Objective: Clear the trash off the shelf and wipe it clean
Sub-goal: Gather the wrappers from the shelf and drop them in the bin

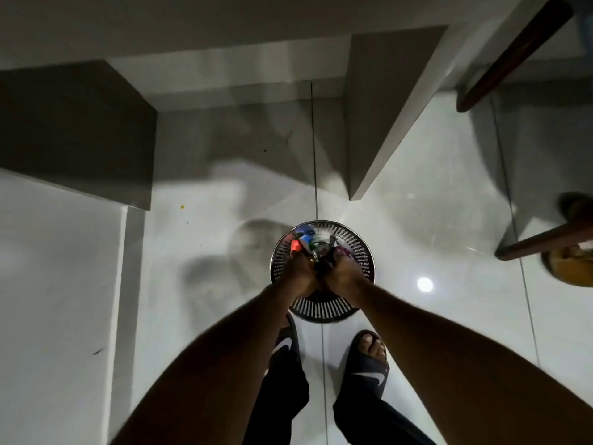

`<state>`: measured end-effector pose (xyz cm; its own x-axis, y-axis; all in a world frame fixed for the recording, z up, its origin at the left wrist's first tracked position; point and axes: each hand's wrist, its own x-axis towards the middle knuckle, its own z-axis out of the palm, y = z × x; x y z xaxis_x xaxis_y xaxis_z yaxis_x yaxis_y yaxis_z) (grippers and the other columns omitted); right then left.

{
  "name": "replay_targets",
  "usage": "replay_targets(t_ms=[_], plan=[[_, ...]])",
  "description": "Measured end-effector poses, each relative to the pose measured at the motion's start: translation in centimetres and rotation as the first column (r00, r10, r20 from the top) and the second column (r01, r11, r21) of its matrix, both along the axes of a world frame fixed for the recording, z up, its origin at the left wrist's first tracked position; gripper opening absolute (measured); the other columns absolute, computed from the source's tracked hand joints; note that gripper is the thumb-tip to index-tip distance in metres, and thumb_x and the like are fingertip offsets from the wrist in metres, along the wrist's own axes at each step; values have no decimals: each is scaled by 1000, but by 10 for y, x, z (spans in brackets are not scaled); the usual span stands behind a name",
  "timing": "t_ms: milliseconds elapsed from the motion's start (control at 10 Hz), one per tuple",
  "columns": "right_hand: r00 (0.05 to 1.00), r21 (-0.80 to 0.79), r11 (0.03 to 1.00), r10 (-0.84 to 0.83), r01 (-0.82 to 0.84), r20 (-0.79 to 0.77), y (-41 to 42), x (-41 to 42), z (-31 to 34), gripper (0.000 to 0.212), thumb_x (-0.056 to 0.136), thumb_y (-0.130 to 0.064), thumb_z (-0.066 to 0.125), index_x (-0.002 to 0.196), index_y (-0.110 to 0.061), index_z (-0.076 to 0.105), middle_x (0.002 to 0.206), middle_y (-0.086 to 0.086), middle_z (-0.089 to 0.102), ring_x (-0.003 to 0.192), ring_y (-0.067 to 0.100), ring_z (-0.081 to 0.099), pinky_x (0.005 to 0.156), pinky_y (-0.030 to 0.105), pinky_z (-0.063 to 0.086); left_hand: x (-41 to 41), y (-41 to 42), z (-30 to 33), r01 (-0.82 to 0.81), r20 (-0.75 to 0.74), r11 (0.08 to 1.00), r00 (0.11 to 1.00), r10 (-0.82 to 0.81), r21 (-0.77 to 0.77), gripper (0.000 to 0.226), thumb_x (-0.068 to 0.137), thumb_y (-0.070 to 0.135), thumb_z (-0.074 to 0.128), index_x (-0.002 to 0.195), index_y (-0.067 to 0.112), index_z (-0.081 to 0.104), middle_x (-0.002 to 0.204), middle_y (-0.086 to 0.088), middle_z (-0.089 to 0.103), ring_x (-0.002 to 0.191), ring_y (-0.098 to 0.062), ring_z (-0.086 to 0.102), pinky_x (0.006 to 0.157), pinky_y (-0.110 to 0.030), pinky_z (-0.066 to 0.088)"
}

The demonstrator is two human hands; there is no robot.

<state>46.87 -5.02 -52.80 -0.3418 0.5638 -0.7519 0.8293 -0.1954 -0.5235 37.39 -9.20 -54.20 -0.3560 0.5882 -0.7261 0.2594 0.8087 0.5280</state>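
We hold a bunch of trash over the bin

Our left hand (296,271) and right hand (345,273) meet above the slotted round bin (362,255) on the tiled floor (433,220), fingers clenched together around mixed trash (309,242), red, blue and green bits showing; our slippers (369,364) stand just behind the bin

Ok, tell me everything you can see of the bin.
The bin is round, with a dark slotted wall and a shiny rim, seemingly metal. It stands upright on the pale tiled floor, just ahead of the person's feet. Colourful trash lies inside. Both hands, left and right, are bunched together over its mouth, hiding part of it.
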Motion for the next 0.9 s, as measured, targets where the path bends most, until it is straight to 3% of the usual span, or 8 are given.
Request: replay_targets(t_ms=[100, 200, 300, 500, 600, 700, 800, 900], plan=[[999, 74, 997, -32, 30, 30, -9, 11, 31, 41, 95, -19, 57, 135, -10, 52, 129, 17, 63, 119, 32, 59, 91, 24, 49, -20, -19, 45, 490, -263, 861, 820, -509, -140, 39, 91, 6, 60, 130, 2, 56, 126, -21, 66, 113, -35, 64, 99, -42, 54], [996, 144, 989, -28, 40, -89, -16, 22, 88, 38, 93, -13, 59, 131, -14, 55, 116, 9, 70, 99, 20, 67, 63, 0, 41, -22, -31, 104, 399, -203, 917, 898, -389, 7, 41, 89, 1, 59, 129, 10, 56, 121, -12, 69, 110, -27, 67, 87, -31, 57], [985, 307, 952, 36, 17, -169, -20, 31, 172, 46, 85, 0, 62, 129, -14, 58, 113, 6, 72, 98, 20, 70, 70, -6, 37, -17, -41, 187, 548, -326, 824, 812, -484, 144, 48, 88, 0, 54, 135, 11, 49, 120, -13, 70, 106, -27, 69, 79, -23, 52], [945, 492, 871, 171, -12, -280, -23, 40, 373, 40, 83, -6, 54, 119, -16, 66, 112, -1, 71, 99, 11, 67, 86, 14, 48, -7, -46, 382, 807, -580, 545, 561, -590, 227, 49, 84, 4, 64, 133, 4, 57, 130, -15, 67, 117, -27, 65, 101, -34, 54], [968, 602, 798, 181, -42, -172, -18, 41, 443, 36, 87, -2, 57, 121, -7, 67, 119, 11, 70, 112, 27, 65, 94, 21, 44, -13, -34, 462, 868, -662, 449, 466, -586, 214, 38, 78, 5, 71, 115, -1, 68, 113, -18, 73, 104, -31, 70, 95, -39, 59], [967, 728, 686, 193, -13, -165, 7, 35, 504, 35, 83, 0, 63, 116, -9, 71, 115, 12, 73, 106, 28, 68, 91, 30, 52, -29, -9, 525, 899, -795, 379, 391, -465, 220, 35, 66, 0, 81, 100, -1, 74, 94, -16, 77, 84, -29, 75, 75, -33, 64], [964, 838, 546, 213, 17, -158, 54, 21, 549, 31, 79, -7, 69, 110, -11, 73, 106, 10, 76, 96, 26, 72, 87, 31, 55, -55, 32, 568, 893, -889, 368, 368, -273, 257, 39, 58, -3, 84, 95, -2, 76, 88, -16, 78, 77, -29, 76, 71, -30, 61], [981, 853, 520, 140, 44, -136, 112, -4, 578, 36, 85, -12, 59, 120, -13, 68, 117, 9, 72, 106, 26, 68, 96, 32, 51, -93, 84, 591, 860, -898, 462, 361, -252, 216, 30, 77, -4, 69, 107, -7, 70, 100, -23, 74, 90, -38, 72, 82, -41, 61]])
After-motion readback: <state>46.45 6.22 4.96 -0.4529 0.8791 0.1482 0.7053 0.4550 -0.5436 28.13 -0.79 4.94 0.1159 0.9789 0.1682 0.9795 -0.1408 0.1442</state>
